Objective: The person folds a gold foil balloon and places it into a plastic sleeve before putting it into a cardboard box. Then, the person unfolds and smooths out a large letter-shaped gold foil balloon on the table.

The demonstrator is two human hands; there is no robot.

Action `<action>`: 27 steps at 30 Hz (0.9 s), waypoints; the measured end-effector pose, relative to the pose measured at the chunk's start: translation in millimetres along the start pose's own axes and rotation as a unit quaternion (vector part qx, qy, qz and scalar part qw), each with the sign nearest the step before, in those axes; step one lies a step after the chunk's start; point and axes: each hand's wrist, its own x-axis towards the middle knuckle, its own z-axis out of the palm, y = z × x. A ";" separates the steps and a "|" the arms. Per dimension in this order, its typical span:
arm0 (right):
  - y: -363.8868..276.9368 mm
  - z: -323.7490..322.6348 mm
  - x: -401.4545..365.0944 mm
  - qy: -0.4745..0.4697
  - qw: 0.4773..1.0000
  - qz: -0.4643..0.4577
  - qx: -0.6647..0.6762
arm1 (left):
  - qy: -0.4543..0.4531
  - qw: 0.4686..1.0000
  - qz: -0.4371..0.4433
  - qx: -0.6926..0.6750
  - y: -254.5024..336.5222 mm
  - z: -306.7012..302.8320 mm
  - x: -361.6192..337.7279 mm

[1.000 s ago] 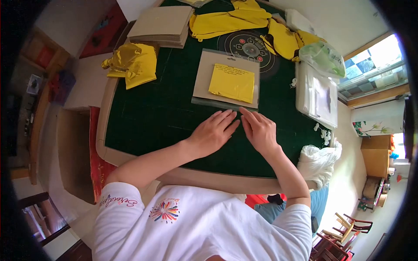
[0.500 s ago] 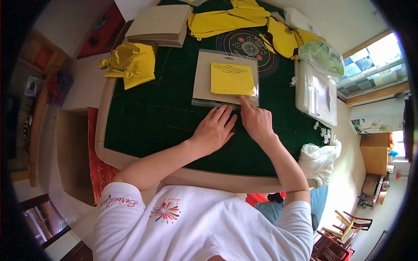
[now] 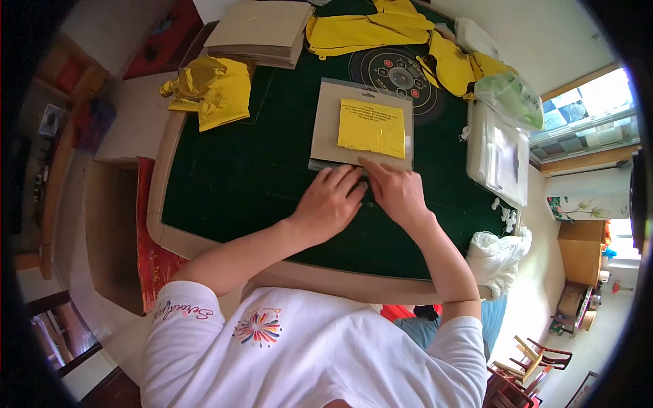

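A clear bag with a grey-brown card inside lies flat on the green tabletop. On the card is a yellow packet with black print. My left hand rests at the bag's lower edge, its fingers bent and slightly apart, with nothing visible in it. My right hand touches the same edge beside it, index finger stretched out towards the left. The fingertips of both hands are close together, and what lies beneath them is partly hidden.
Around the table are a stack of cards, a crumpled yellow foil bag, yellow foil pieces, a pile of clear bags, a green-white plastic bag and white string. An open cardboard box stands left.
My right index finger has moved from just under the yellow packet down to the bag's lower edge, nearer my left fingers. The whole view has shifted slightly.
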 end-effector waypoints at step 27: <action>38.3 37.1 44.4 0.050 0.999 -0.013 0.001 | -0.063 0.989 -0.034 0.129 -45.2 0.0 11.2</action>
